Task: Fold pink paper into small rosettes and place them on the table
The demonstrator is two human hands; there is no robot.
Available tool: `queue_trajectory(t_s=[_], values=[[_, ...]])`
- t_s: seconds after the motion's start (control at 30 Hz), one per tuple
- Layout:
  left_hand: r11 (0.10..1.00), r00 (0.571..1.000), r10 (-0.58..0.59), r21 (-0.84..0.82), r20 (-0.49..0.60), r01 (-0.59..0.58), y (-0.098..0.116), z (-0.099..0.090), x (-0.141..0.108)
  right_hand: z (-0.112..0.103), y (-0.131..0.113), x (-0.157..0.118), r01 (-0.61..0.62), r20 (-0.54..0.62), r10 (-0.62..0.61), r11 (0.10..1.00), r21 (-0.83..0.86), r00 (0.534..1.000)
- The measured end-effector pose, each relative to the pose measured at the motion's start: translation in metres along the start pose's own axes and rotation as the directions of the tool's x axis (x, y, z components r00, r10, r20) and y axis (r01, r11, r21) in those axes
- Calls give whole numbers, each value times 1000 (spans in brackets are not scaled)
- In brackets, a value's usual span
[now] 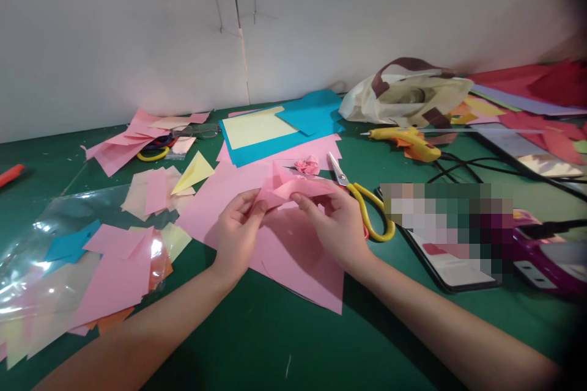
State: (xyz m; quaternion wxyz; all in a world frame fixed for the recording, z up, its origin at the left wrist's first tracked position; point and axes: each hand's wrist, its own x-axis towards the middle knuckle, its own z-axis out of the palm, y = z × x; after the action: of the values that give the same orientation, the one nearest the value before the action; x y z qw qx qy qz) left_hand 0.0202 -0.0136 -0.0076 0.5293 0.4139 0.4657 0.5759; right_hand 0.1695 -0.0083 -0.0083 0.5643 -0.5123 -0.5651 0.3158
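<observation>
A folded piece of pink paper (297,188) is held up between my two hands, above larger pink sheets (298,250) on the table. My left hand (239,229) pinches its left end between thumb and fingers. On the right side, my right hand (337,223) grips it with the thumb on the near edge and the fingers behind, partly hidden. Just beyond the paper lies a small pink paper rose (307,165). Yellow-handled scissors (373,211) rest beside my right hand, blades pointing away.
Blue and cream sheets (257,128) lie at the back. A yellow glue gun (406,142) with a cord, a cloth bag (403,101) and a phone (452,256) are on the right. Paper scraps and a clear plastic bag (41,238) cover the left.
</observation>
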Motion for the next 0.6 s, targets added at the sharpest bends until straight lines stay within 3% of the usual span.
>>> queue_trajectory(t_s=[0.13, 0.33, 0.43, 0.6], values=[[999, 1000, -26, 42, -5, 26, 2, -1, -1, -1, 1, 1, -14, 51, 15, 1000, -23, 999], [960, 998, 62, 274, -1, -59, 10, 1, -6, -4, -2, 1, 149, 174, -121, 976, -157, 977], [966, 997, 72, 250, 4, -70, 11, 1, -7, -4, -3, 0, 214, 233, -177, 966, -145, 956], [985, 999, 43, 169, -9, -40, 11, 2, -4, -4, -2, 0, 252, 230, -211, 953, -167, 950]])
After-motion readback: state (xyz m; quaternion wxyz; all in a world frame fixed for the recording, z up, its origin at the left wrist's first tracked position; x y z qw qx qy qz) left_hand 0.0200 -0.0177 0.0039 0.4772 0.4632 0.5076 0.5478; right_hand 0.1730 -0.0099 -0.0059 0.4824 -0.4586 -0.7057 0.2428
